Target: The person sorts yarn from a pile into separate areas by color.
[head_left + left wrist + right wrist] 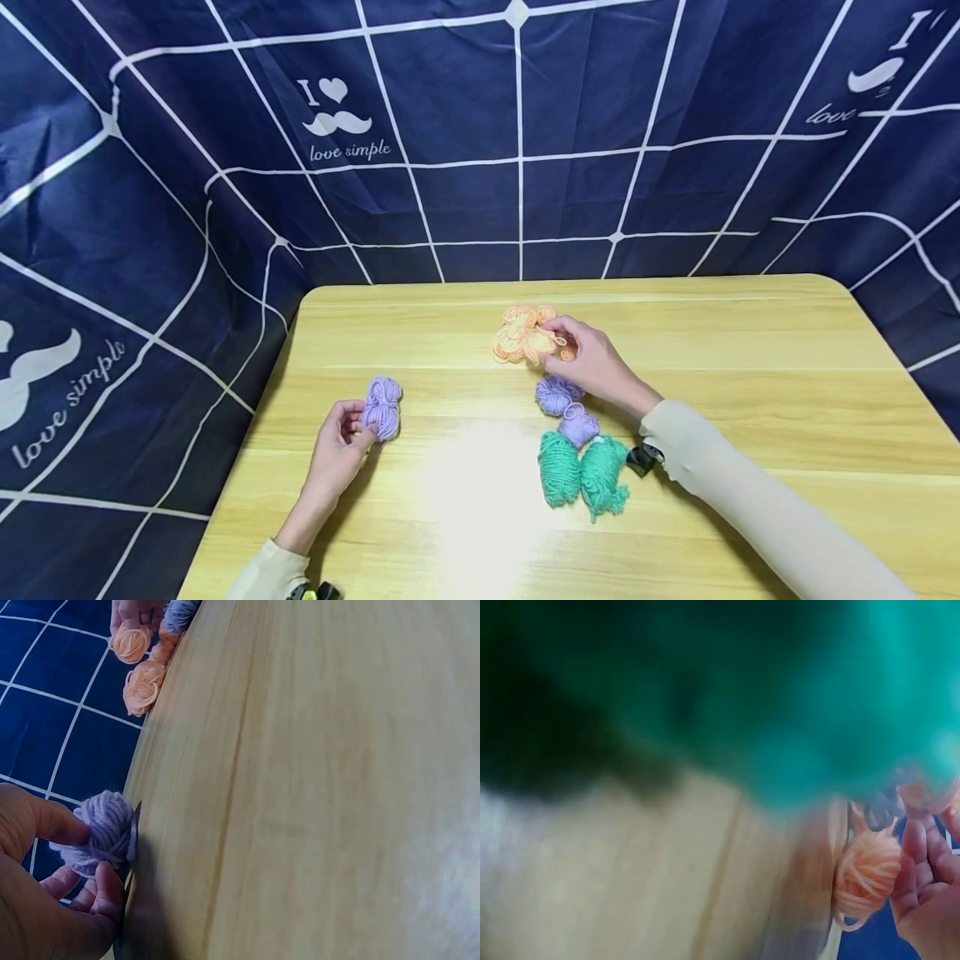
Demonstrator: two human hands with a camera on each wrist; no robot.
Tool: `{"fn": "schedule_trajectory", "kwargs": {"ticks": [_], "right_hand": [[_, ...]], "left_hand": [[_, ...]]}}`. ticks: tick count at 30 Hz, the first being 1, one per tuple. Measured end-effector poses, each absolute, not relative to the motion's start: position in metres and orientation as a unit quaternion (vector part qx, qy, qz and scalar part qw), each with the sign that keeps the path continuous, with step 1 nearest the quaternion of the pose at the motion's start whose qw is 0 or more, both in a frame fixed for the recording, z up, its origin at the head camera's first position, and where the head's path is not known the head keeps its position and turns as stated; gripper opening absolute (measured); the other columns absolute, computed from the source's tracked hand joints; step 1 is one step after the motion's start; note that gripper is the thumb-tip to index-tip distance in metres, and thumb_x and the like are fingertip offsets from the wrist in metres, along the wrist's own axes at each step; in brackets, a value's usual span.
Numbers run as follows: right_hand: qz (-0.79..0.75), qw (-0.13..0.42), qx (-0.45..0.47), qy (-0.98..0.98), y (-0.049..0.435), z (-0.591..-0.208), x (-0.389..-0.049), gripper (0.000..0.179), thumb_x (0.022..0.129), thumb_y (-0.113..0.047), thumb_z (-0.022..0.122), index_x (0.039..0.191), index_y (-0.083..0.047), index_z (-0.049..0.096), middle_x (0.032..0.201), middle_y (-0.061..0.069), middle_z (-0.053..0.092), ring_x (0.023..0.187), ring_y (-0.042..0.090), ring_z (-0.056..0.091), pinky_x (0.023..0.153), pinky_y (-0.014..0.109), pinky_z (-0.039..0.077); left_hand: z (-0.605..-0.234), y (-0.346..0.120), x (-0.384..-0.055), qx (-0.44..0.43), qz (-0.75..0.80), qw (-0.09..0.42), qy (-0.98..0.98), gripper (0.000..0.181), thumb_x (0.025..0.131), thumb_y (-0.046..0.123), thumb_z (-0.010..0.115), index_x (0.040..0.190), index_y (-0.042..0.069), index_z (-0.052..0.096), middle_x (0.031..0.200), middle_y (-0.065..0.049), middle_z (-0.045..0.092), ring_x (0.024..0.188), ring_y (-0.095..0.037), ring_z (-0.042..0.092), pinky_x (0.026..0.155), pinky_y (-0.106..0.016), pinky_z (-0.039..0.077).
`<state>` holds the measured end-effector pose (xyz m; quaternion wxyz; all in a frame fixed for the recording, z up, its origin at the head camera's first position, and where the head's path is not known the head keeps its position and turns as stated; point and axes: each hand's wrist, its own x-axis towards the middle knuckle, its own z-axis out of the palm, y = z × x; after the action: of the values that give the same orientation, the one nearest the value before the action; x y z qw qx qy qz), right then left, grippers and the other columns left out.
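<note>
Fingers (60, 823) pinch purple yarn (384, 408) in my left hand (335, 450), orange yarn (542, 342) in my right hand (592, 358); probably sorting by colour, next calls for snag-free handling.

Head view forward and down over table (787, 375), low close wrist views, orange yarn (513, 340) in all

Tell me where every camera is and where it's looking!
Head: on the head, facing forward and down at the table; left hand and right hand show.
Left wrist: on that wrist, facing gripped purple yarn; both hands show.
Right wrist: on that wrist, facing blurry green yarn; right hand shows.
Both wrist views share orange yarn.
</note>
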<state>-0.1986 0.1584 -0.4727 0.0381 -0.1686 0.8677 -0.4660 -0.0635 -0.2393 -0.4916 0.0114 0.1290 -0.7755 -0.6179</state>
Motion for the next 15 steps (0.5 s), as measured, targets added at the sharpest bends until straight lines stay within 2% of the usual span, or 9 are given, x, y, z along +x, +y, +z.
{"fn": "schedule_trajectory", "kwargs": {"ticks": [6,15], "right_hand": [[-0.450,0.029,-0.161,0.878,0.1587,-0.4734,-0.2006,0.051,0.089,-0.021,0.085,0.137,-0.015,0.068,0.138,0.011,0.066,0.123,0.032,0.059,0.108,0.057,0.046],[-0.428,0.021,-0.164,0.889,0.1579,-0.4746,-0.2024,0.053,0.089,-0.021,0.086,0.138,-0.011,0.068,0.132,0.012,0.068,0.113,0.029,0.056,0.097,0.050,0.047]], "left_hand": [[-0.4923,-0.2395,-0.0643,0.132,-0.621,0.008,-0.773,0.040,0.094,-0.016,0.065,0.132,-0.010,0.053,0.109,-0.015,0.058,0.086,-0.015,0.054,0.061,-0.019,0.047],[-0.4930,-0.2406,-0.0637,0.125,-0.625,0.012,-0.771,0.041,0.093,-0.015,0.065,0.132,-0.011,0.053,0.108,-0.016,0.058,0.086,-0.014,0.053,0.062,-0.019,0.046]]}}
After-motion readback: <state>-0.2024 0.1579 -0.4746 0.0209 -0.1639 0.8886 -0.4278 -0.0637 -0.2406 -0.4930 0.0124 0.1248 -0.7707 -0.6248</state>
